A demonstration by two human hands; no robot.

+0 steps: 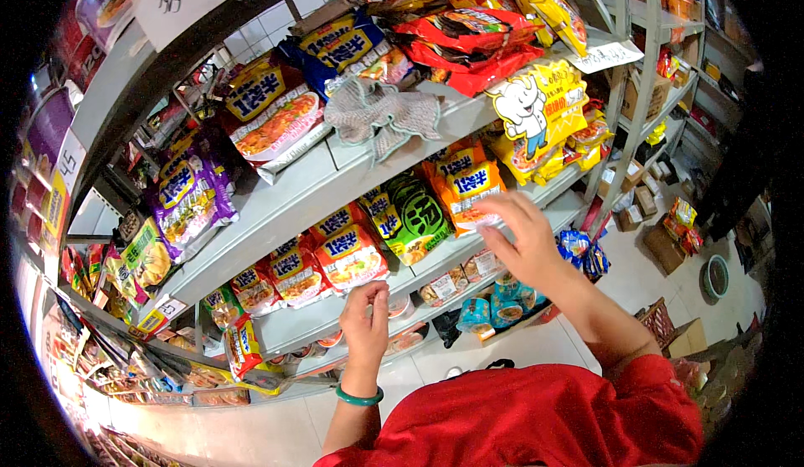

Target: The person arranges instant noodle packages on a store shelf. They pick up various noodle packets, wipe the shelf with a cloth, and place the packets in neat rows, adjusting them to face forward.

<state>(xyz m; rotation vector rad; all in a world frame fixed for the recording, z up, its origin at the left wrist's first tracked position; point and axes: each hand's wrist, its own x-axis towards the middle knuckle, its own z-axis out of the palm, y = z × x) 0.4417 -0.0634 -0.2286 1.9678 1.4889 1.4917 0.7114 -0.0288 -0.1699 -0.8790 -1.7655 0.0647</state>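
Observation:
My right hand [521,234] is raised before the middle shelf, thumb and fingers apart. Its fingertips overlap the lower edge of an orange instant noodle packet [472,187]; whether they touch it is unclear. My left hand [365,322], with a green bangle [359,396] at the wrist, has its fingers loosely curled just below a red and white noodle packet [348,253]. Nothing shows in it, but the inside of its grip is hidden. Between the two hands lies a green and black noodle packet [411,219]. Above, a crumpled grey cloth [380,115] drapes over the upper shelf's front edge.
Purple noodle packets [188,197] stand at the left, red ones [471,40] on the upper shelf. A yellow cartoon sign [540,112] juts out at right. Blue-green cup noodles [474,315] sit low down. Boxes and a round basin [715,276] lie on the tiled floor.

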